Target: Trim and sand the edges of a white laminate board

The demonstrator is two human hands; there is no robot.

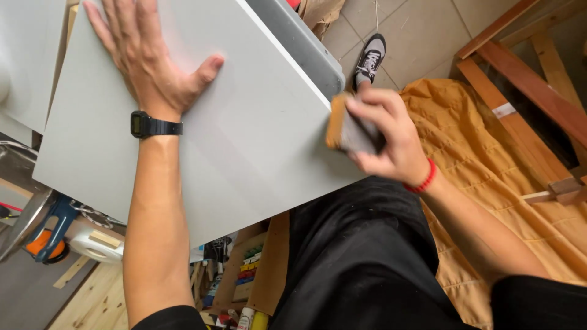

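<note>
— What's the left hand [153, 58] doing?

— It lies flat, fingers spread wide, on a smooth pale-grey panel [244, 134], a broad rectangular board with a matte face.

— And the right hand [385, 137]?

— Its fingers wrap around a small sanding block [345, 131], grey with a tan foam-like edge, pressed against the panel's right edge.

— Around them?

— A rumpled, quilted mustard cloth [483, 159] on the tiled floor, and reddish wooden slats [526, 79] beside it.

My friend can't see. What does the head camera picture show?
A person's left hand presses flat on a pale grey flat board while the right hand grips a small orange-edged sanding block against the board's edge. An orange quilted cloth covers the floor beside them.
</note>
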